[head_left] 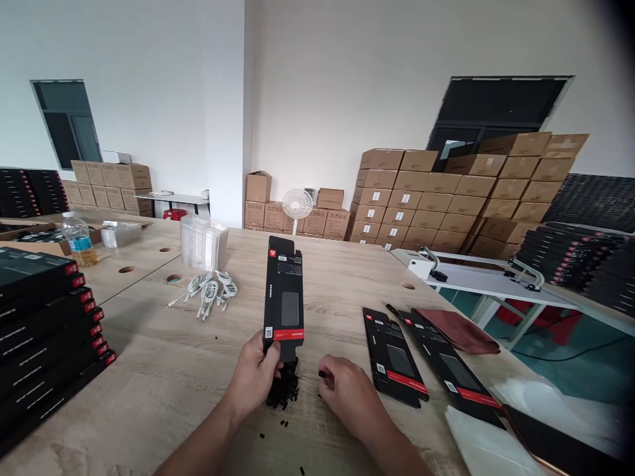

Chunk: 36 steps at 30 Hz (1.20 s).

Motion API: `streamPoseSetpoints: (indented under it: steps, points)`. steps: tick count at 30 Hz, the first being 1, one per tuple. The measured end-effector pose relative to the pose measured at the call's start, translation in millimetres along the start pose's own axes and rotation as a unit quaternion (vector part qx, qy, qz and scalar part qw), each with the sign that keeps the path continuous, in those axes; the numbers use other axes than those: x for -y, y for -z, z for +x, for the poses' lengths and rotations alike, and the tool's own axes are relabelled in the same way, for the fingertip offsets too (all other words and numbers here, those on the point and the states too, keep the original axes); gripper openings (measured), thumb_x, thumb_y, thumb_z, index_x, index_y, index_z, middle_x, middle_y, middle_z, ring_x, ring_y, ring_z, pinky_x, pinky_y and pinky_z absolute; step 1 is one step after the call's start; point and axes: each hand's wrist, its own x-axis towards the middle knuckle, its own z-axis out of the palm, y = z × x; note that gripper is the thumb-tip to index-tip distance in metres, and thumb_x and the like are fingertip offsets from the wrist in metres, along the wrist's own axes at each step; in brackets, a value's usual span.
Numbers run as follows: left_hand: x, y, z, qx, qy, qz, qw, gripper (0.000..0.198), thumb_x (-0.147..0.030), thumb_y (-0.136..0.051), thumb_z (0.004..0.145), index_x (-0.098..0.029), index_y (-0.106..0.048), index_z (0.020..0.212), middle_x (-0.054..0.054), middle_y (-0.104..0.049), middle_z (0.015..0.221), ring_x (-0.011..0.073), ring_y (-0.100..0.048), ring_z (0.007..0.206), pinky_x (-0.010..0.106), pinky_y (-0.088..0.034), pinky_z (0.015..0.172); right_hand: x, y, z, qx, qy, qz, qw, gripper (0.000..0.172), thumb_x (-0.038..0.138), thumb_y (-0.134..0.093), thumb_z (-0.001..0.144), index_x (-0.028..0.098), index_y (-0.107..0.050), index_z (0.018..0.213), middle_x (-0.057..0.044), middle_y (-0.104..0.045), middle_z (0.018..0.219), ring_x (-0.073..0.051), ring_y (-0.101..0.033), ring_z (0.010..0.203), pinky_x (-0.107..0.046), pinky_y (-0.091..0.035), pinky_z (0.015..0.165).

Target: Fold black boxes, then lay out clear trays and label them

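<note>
My left hand (256,371) grips the lower end of a flat black carton (284,284) with a red stripe and a small window, held upright over the table. Below it lies a pile of small black pieces (284,389), partly hidden by the hand. My right hand (347,393) is closed in a pinch on a small black piece (322,374), just right of the pile. Two stacks of like flat cartons (394,354) lie to the right of my right hand.
Coiled white cables (209,291) lie by clear plastic trays (203,241). Black boxes (47,357) are piled at left, near a bottle (79,239). A brown cloth (456,330), plastic bags (489,443) and a white machine (476,281) stand or lie at right.
</note>
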Motion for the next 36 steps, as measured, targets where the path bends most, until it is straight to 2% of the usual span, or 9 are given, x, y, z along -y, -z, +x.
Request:
streamPoseSetpoints:
  steps: [2, 5, 10, 15, 18, 23, 27, 30, 36]
  points:
    - [1.0, -0.5, 0.5, 0.013, -0.003, -0.011, 1.0, 0.03, -0.044, -0.054, 0.084, -0.016, -0.064, 0.087, 0.001, -0.063, 0.071, 0.0141, -0.06, 0.062, 0.026, -0.054, 0.057, 0.4, 2.5, -1.0, 0.014, 0.016, -0.033, 0.999, 0.023, 0.004, -0.046, 0.074, 0.021, -0.062, 0.075, -0.005, -0.064, 0.077, -0.021, -0.059, 0.078, -0.03, -0.04, 0.07]
    - [1.9, -1.3, 2.2, 0.018, 0.019, -0.05, 0.998, 0.026, -0.039, -0.061, 0.08, -0.015, -0.065, 0.09, 0.003, -0.068, 0.076, 0.0146, -0.062, 0.066, 0.029, -0.057, 0.063, 1.5, -0.2, -1.2, 0.026, 0.043, -0.011, 0.999, 0.023, 0.009, -0.045, 0.082, 0.021, -0.064, 0.077, -0.007, -0.065, 0.084, -0.022, -0.06, 0.086, -0.031, -0.042, 0.075]
    - [-2.2, -2.1, 4.1, -0.021, 0.074, -0.112, 0.991, 0.02, -0.024, -0.069, 0.066, -0.014, -0.065, 0.082, 0.0, -0.067, 0.069, 0.0129, -0.06, 0.061, 0.029, -0.058, 0.06, 0.5, -5.5, -1.0, -0.016, 0.007, 0.129, 0.992, 0.022, 0.026, -0.039, 0.092, 0.022, -0.06, 0.092, -0.003, -0.065, 0.079, -0.019, -0.059, 0.071, -0.029, -0.042, 0.065]
    - [-5.4, -1.9, 3.0, -0.027, 0.099, -0.131, 0.986, 0.023, -0.024, -0.057, 0.071, -0.015, -0.066, 0.09, 0.003, -0.069, 0.077, 0.0151, -0.06, 0.065, 0.029, -0.055, 0.056, 4.3, -5.1, -1.6, -0.046, -0.014, 0.271, 0.961, 0.021, 0.035, -0.047, 0.088, 0.022, -0.062, 0.082, 0.0, -0.06, 0.064, -0.018, -0.058, 0.061, -0.027, -0.043, 0.059]
    - [-2.2, -1.8, 2.3, -0.023, 0.065, -0.098, 0.993, 0.023, -0.028, -0.055, 0.076, -0.016, -0.068, 0.091, 0.003, -0.069, 0.081, 0.0164, -0.059, 0.072, 0.027, -0.051, 0.06, 11.9, -2.7, -3.4, -0.053, -0.027, 0.311, 0.949, 0.022, 0.04, -0.049, 0.088, 0.022, -0.061, 0.083, -0.001, -0.063, 0.066, -0.018, -0.062, 0.062, -0.027, -0.046, 0.059]
    - [-1.3, -7.9, -2.3, 0.035, -0.007, -0.029, 0.999, 0.022, -0.034, -0.059, 0.082, -0.016, -0.07, 0.088, 0.003, -0.068, 0.079, 0.0154, -0.056, 0.072, 0.027, -0.045, 0.068, 24.0, -2.8, -6.1, -0.058, -0.027, 0.384, 0.921, 0.02, 0.04, -0.049, 0.088, 0.022, -0.057, 0.089, -0.003, -0.067, 0.077, -0.019, -0.066, 0.065, -0.028, -0.05, 0.062]
    - [-8.7, -16.4, -11.1, 0.049, -0.055, 0.008, 0.997, 0.019, -0.029, -0.058, 0.084, -0.018, -0.072, 0.091, 0.005, -0.067, 0.086, 0.0189, -0.059, 0.086, 0.029, -0.046, 0.079, 27.7, -4.6, -6.6, -0.061, 0.004, 0.312, 0.948, 0.02, 0.034, -0.046, 0.09, 0.021, -0.054, 0.076, 0.002, -0.057, 0.06, -0.014, -0.055, 0.053, -0.023, -0.041, 0.053]
    - [-12.2, -20.2, -17.8, 0.057, -0.088, 0.081, 0.991, 0.02, -0.026, -0.053, 0.087, -0.019, -0.072, 0.088, 0.005, -0.064, 0.083, 0.0192, -0.06, 0.085, 0.029, -0.045, 0.076, 31.1, -2.1, -6.5, -0.089, 0.027, 0.223, 0.97, 0.021, 0.028, -0.042, 0.09, 0.022, -0.05, 0.071, 0.004, -0.048, 0.053, -0.012, -0.042, 0.048, -0.023, -0.031, 0.049]
    - [-12.8, -24.4, -25.2, 0.046, -0.121, 0.199, 0.971, 0.023, -0.018, -0.047, 0.088, -0.021, -0.069, 0.082, 0.004, -0.062, 0.08, 0.0172, -0.059, 0.076, 0.028, -0.042, 0.069, 36.8, 3.5, -6.4, -0.096, 0.05, 0.105, 0.989, 0.017, 0.016, -0.037, 0.086, 0.021, -0.052, 0.078, -0.002, -0.061, 0.067, -0.015, -0.053, 0.056, -0.026, -0.032, 0.055]
